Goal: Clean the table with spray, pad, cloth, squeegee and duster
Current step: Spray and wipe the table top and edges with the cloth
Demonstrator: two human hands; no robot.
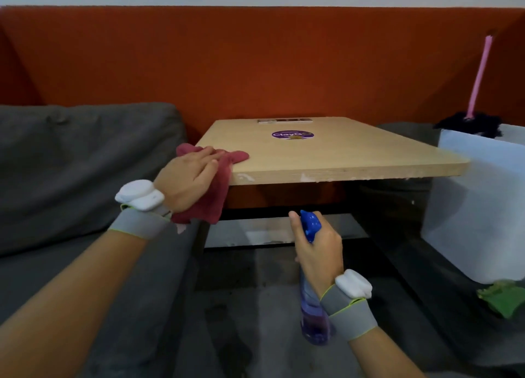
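At the eight o'clock corner of the pale wooden desk (341, 153), the left hand (189, 177) lies flat with straight fingers on a dark red fabric cloth (211, 204) and presses it to the desktop. Part of the cloth is spread on the surface under the fingers; the rest hangs over the desk's edge below the palm. A grey wristband carrying a white plastic device (140, 194) wraps that wrist.

Toward six o'clock, in front of the desk and lower than its edge, the right hand (319, 251) grasps a clear plastic spray bottle with a blue trigger head and purple liquid (314, 325). The fingers curl round the bottle's neck, the index finger is raised beside the blue head, and the bottle stands roughly upright, clear of the desk. A matching band is on this wrist.

A round purple sticker (292, 134) sits on the desktop toward twelve o'clock. At three o'clock, just beside the desk, stands a white box (477, 207); a duster with a pink handle and black fluffy head (479, 75) rises from its top. At four o'clock a blurred green thing (502, 298) lies at the box's foot; what it is cannot be told. A grey cushioned sofa (71, 164) fills nine o'clock, and an orange-red wall panel (255, 65) runs behind everything.
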